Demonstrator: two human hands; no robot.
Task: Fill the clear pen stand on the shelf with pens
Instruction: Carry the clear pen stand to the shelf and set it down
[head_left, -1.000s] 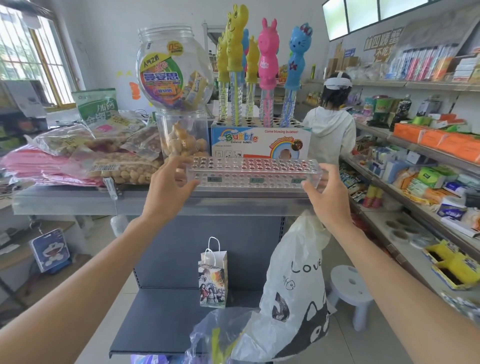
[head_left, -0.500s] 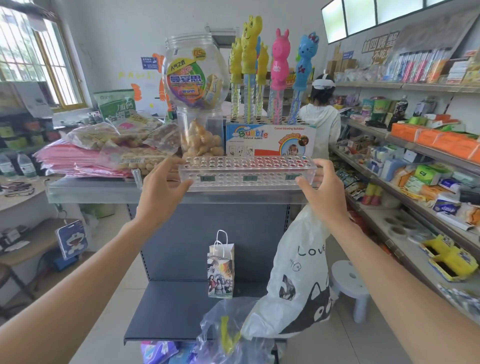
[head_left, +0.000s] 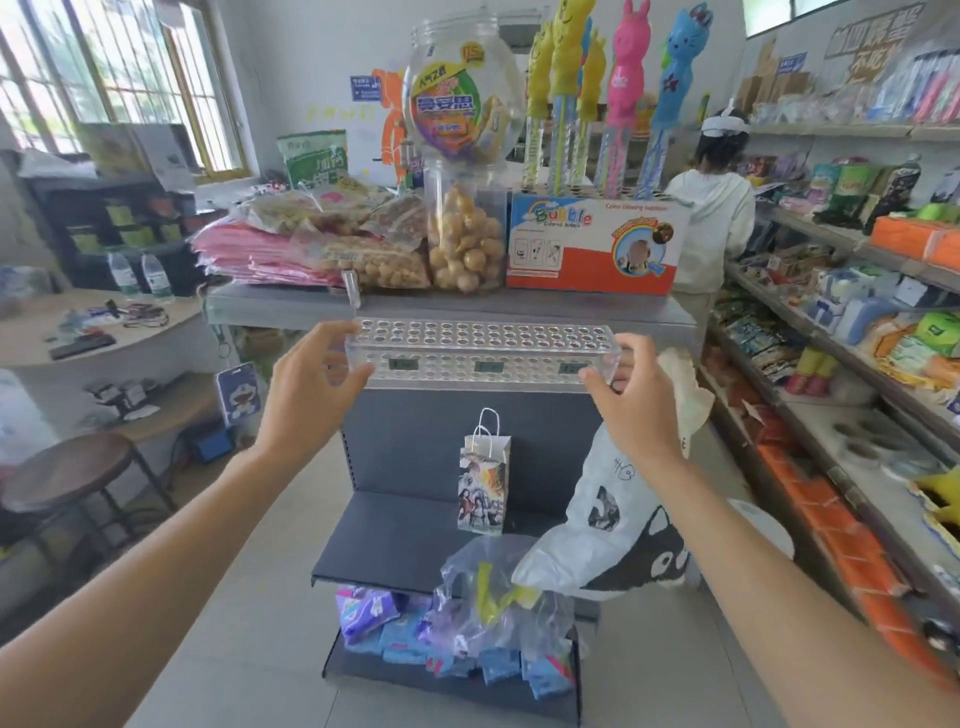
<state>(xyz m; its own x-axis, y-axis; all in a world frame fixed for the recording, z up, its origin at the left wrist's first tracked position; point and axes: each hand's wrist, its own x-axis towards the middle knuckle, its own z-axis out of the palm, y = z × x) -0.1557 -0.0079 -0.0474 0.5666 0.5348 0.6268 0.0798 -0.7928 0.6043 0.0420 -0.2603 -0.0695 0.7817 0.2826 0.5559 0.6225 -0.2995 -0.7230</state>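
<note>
Clear pen stand (head_left: 483, 353) is gripped by left hand (head_left: 311, 387) and right hand (head_left: 641, 402) near "Bubble" box (head_left: 592, 249).

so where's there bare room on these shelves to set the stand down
The top shelf has a bare strip along its front, between the stand and the bubble box and jar. The middle shelf is bare left of the paper bag. Crowded: the top shelf's left, under snack bags, and the bottom shelf, under packets.
</note>
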